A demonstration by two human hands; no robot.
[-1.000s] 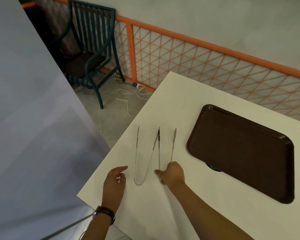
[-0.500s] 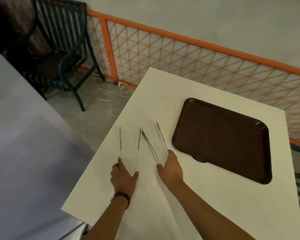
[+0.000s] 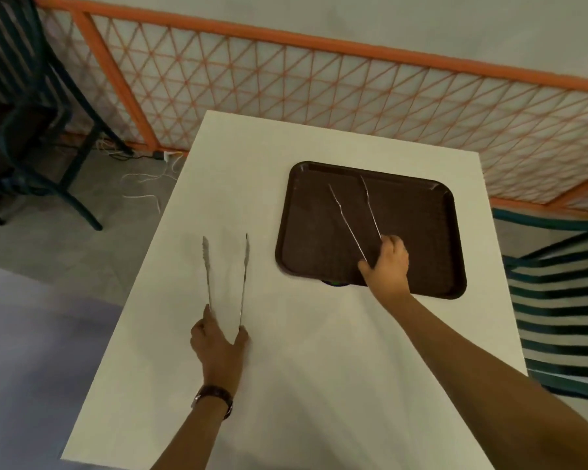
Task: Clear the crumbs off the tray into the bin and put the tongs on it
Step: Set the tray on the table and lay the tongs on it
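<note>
Over the white table [image 3: 319, 368], toward its 1 o'clock part, the brown tray [image 3: 313, 232] is lying flat, with a small dark thing peeking out from under its 6 o'clock edge. The right hand [image 3: 387, 262] is hovering at the tray's 5 o'clock area, its fingers curling round the hinge end of the right tongs [image 3: 347, 222]. Their two thin metal arms are spreading apart and pointing toward 11 o'clock above the tray's middle; whether the tips are touching the tray cannot be told. At the table's 9 o'clock side, the left hand [image 3: 219, 344] is pinching the hinge end of the left tongs [image 3: 207, 273] between thumb and fingers. Those arms are standing apart and pointing to 12 o'clock over bare tabletop, well clear of the tray. A wristwatch [image 3: 214, 395] is sitting on the left wrist. Beyond the table at 12 o'clock, an orange lattice fence [image 3: 319, 96] is running along the wall. A dark chair [image 3: 31, 130] is standing at 10 o'clock with white cables [image 3: 143, 184] trailing on the floor beside it, and a striped chair [image 3: 557, 317] is showing at 3 o'clock.
</note>
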